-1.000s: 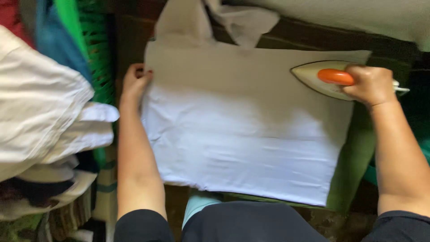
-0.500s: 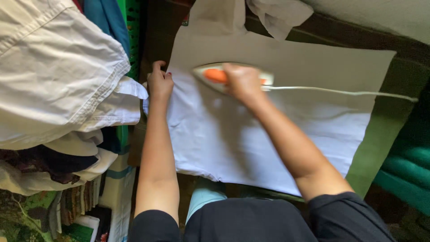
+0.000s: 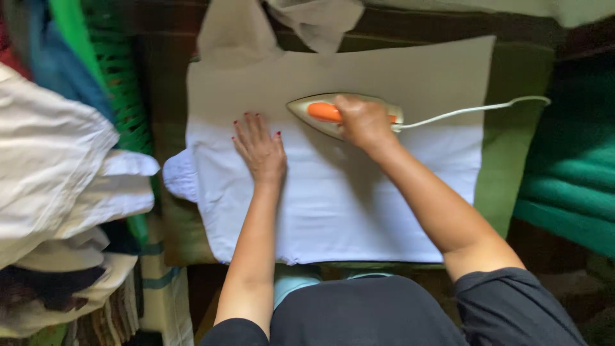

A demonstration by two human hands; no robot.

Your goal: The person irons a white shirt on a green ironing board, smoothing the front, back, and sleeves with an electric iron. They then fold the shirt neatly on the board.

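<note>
A white garment (image 3: 359, 192) lies spread flat on a green padded surface (image 3: 512, 154) in front of me. My right hand (image 3: 362, 122) grips the orange handle of a cream clothes iron (image 3: 320, 112), which rests on the upper middle of the garment with its tip pointing left. The iron's white cord (image 3: 474, 109) trails off to the right. My left hand (image 3: 259, 147) lies flat on the cloth, fingers spread, just left of the iron's tip.
A heap of white and coloured clothes (image 3: 57, 186) is piled at the left beside a green basket (image 3: 122, 90). More pale cloth (image 3: 314, 22) lies at the garment's far edge. Green folded fabric (image 3: 570, 186) sits at the right.
My left hand has moved from the garment's left edge inward onto the cloth. The iron has slid a little to the right, and the view has shifted.
</note>
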